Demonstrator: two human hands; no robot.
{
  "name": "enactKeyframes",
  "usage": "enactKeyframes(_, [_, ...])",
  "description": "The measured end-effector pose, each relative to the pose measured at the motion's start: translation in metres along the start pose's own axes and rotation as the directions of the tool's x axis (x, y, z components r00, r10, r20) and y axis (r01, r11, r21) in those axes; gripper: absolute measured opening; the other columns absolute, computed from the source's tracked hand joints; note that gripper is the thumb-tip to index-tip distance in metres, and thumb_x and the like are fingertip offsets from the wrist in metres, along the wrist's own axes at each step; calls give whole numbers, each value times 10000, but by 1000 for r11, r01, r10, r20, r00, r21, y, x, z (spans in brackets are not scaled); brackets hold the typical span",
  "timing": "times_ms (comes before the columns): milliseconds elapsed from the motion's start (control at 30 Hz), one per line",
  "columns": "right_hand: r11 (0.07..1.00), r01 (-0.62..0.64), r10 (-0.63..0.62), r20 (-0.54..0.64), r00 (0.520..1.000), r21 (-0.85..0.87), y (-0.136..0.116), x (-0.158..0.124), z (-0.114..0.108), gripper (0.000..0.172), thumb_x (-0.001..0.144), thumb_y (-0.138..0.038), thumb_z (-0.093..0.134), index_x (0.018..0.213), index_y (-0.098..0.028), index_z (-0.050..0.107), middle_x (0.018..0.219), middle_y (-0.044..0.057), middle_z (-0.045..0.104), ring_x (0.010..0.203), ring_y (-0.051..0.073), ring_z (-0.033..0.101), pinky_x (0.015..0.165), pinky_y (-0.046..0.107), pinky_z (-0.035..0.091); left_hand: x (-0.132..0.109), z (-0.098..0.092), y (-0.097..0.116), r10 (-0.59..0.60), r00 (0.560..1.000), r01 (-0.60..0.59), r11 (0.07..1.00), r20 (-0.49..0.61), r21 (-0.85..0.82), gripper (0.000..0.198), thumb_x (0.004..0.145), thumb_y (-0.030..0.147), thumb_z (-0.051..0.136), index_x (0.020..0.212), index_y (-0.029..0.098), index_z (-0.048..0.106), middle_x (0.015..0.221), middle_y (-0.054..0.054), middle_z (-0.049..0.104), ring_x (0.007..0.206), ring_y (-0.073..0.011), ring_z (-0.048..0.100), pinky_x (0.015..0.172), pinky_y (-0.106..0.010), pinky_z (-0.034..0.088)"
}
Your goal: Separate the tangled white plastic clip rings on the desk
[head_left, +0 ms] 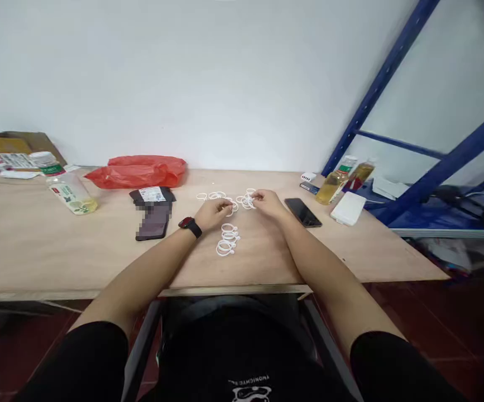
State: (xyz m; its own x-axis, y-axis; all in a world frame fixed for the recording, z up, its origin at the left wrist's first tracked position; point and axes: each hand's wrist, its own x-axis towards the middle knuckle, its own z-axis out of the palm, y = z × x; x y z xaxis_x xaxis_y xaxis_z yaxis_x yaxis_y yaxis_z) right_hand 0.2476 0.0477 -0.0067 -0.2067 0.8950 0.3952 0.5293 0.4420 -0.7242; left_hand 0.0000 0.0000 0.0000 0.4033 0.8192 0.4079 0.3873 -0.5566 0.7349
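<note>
Both my hands are over the middle of the wooden table among small white plastic rings, each with a little knob. My left hand (214,213), with a black watch on its wrist, pinches a white ring (235,205) between thumb and fingertips. On the right, my right hand (268,202) has its fingertips closed on a white ring at the edge of a loose cluster (248,200); the fingers partly cover it. Several more rings (216,195) lie just beyond my left hand. Nearer to me, a short overlapping column of rings (227,240) lies flat.
Left of my hands are a dark phone (156,220), a black packet (152,194), a red plastic bag (139,172) and a tilted bottle (68,187). To the right lie another phone (303,212), a white power bank (348,208) and a bottle of yellow liquid (334,184), beside a blue metal frame (375,84).
</note>
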Motion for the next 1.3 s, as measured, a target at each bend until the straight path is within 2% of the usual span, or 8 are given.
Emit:
enactKeyframes(133, [992, 129, -128, 56, 990, -6, -25, -5, 22, 258, 697, -151, 614, 918, -154, 748, 758, 9, 670, 673, 123, 556, 641, 231, 419, 1, -1, -6, 16, 997, -15, 1000, -71, 13, 325, 896, 398, 562, 1037, 144, 709, 961, -77, 745, 787, -178, 673, 716, -289, 516])
enactKeyframes(300, [971, 239, -239, 84, 967, 9, -45, -14, 32, 201, 732, -133, 588, 864, -169, 736, 771, 15, 667, 667, 117, 551, 655, 237, 430, 0, -2, -6, 43, 997, -44, 999, -63, -10, 332, 881, 430, 597, 1012, 154, 728, 927, -70, 749, 771, -175, 673, 690, -278, 518])
enactKeyframes(533, [970, 237, -242, 97, 965, 58, -44, -17, 35, 121, 777, -195, 607, 817, -170, 718, 743, 5, 657, 618, 104, 534, 617, 235, 421, 1, -1, -4, 57, 996, -59, 998, -65, -37, 290, 837, 390, 648, 974, 154, 747, 896, -69, 758, 751, -171, 678, 683, -276, 530])
enactKeyframes(800, [945, 318, -325, 91, 941, 82, -51, -17, 30, 118, 813, -196, 609, 822, -195, 727, 824, 27, 690, 712, 128, 586, 691, 261, 463, 3, 0, -12, 72, 988, -65, 997, -134, 50, 258, 830, 382, 669, 936, 161, 751, 847, -60, 756, 699, -156, 658, 653, -267, 507])
enactKeyframes(1300, [922, 380, -385, 88, 919, 67, -52, -17, 30, 106, 852, -243, 644, 841, -217, 746, 913, 50, 727, 817, 164, 643, 719, 281, 493, 1, -4, -9, 95, 992, -86, 992, -87, 94, 302, 852, 460, 648, 843, 165, 715, 756, -31, 715, 650, -135, 609, 613, -247, 459])
